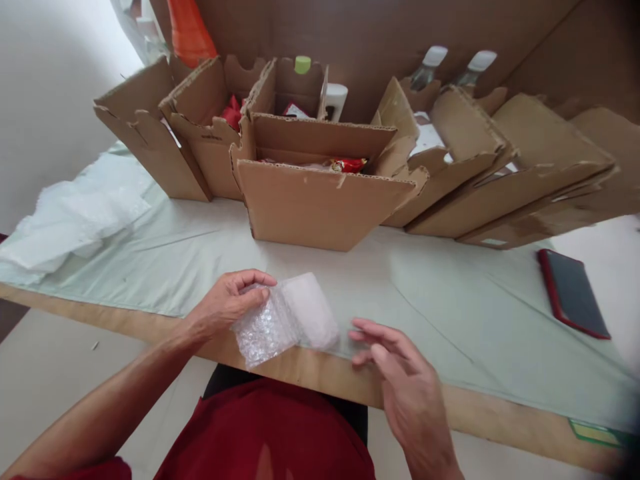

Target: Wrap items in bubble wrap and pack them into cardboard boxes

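Observation:
Between thumb and fingers, my left hand (235, 298) grips a clear bubble wrap pouch (265, 327) by its upper corner, over the table's front edge. Touching or overlapping the pouch's right side is a white block-like item (311, 310) with rounded corners, lying on the pale green cloth; what it is I cannot make out. To the right of it, my right hand (400, 373) hovers with fingers apart and slightly blurred, holding nothing.
Several cardboard bins (320, 207) line the back, with packets and bottles inside. A pile of bubble wrap (80, 207) lies at the left. At the right is a phone or tablet in a red case (575, 293). The cloth-covered table (450, 300) has a wooden front edge.

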{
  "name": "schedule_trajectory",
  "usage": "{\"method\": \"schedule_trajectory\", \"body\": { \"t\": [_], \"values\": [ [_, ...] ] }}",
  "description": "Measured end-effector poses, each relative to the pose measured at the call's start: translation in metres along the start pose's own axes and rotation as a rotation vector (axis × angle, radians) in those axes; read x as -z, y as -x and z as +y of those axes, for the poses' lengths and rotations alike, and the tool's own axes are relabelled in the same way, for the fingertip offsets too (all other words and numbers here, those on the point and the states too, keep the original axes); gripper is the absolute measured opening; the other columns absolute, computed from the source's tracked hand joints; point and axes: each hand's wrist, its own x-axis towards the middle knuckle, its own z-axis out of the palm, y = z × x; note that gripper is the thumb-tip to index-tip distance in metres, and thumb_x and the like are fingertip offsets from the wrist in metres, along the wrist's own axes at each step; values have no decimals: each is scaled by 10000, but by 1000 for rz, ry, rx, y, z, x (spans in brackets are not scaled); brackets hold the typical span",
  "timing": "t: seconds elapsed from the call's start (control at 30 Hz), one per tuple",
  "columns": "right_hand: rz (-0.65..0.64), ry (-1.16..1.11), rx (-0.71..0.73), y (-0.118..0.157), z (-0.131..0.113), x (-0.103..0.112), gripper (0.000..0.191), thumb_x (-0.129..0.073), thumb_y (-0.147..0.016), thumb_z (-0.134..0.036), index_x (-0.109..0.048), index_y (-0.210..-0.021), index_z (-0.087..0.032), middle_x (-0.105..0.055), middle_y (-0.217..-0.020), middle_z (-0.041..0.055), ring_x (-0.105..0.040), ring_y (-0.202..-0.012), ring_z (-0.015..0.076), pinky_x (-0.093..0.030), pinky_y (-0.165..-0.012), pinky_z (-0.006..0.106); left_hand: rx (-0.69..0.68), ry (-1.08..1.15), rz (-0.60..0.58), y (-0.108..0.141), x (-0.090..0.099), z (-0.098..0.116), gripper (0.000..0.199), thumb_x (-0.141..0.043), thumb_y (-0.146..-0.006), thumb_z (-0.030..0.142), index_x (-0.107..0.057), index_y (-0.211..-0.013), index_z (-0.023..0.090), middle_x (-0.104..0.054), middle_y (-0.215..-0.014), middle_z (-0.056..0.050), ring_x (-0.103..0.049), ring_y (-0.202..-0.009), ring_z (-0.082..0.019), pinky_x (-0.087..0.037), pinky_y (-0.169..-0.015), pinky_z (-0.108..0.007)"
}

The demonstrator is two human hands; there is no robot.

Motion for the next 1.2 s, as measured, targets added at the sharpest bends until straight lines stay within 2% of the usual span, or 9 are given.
{"method": "schedule_trajectory", "body": {
  "t": [0.07,0.17,0.27,0.33,0.5,0.57,0.7,0.93,1.2],
  "values": [
    [48,116,241,17,-11,-1,178,-648,-971,-240,-731,-1126,-264,-708,-1233,84,-715,-976,195,-619,-755,294,18,3,6,-1,-3,1,405,-787,-689,436,-713,-1002,189,-619,-664,40,-517,-571,-97,-372,-541,-216],
    [-169,326,485,29,-33,-18,288,-592,-971,-161,-660,-1233,-259,-683,-1266,91,-695,-1056,220,-609,-863,369,-17,-10,-14,-2,-6,2,400,-784,-699,439,-712,-1009,196,-629,-702,35,-526,-600,-100,-387,-567,-222],
    [-357,569,656,13,-37,-38,275,-590,-955,-157,-630,-1222,-212,-678,-1280,115,-652,-1170,248,-578,-960,418,-50,-72,-37,-3,-1,3,402,-766,-722,450,-710,-1028,195,-645,-758,20,-540,-637,-111,-408,-602,-238],
    [-306,749,722,-9,-25,-43,233,-580,-980,-218,-637,-1202,-184,-661,-1320,149,-632,-1208,281,-560,-988,465,-70,-133,-28,-3,8,3,431,-758,-721,447,-701,-1066,195,-650,-813,8,-561,-679,-128,-430,-633,-256],
    [-37,1162,644,-54,19,-26,497,-625,-952,-436,-611,-1334,-119,-604,-1409,247,-616,-1225,411,-547,-926,585,-156,-269,81,0,33,-9,589,-726,-750,429,-622,-1281,196,-594,-803,22,-586,-746,-167,-457,-677,-289],
    [9,1169,634,-62,27,-19,393,-582,-972,-369,-657,-1275,-130,-635,-1381,232,-641,-1201,391,-552,-907,565,-160,-278,92,1,35,-16,627,-715,-766,440,-590,-1332,199,-600,-819,16,-597,-739,-174,-465,-670,-296],
    [82,901,553,-68,15,-4,264,-489,-1013,-276,-740,-1039,-197,-769,-1141,109,-723,-1039,276,-570,-917,447,-173,-244,100,2,33,-22,639,-701,-794,476,-576,-1356,200,-623,-844,-8,-607,-724,-181,-468,-630,-292],
    [316,483,144,-66,-17,48,335,-650,-884,-515,-726,-950,-195,-763,-822,52,-699,-693,212,-566,-636,314,-293,-275,156,-17,41,1,616,-672,-852,474,-543,-1408,241,-678,-923,-23,-628,-757,-174,-510,-700,-303],
    [353,881,320,-83,2,85,453,-588,-875,-555,-707,-1134,-203,-763,-1098,131,-716,-914,290,-545,-583,356,-427,-662,499,-48,54,-1,653,-612,-831,535,-554,-1389,200,-686,-1222,-130,-672,-978,-278,-555,-784,-405]
  ]
}}
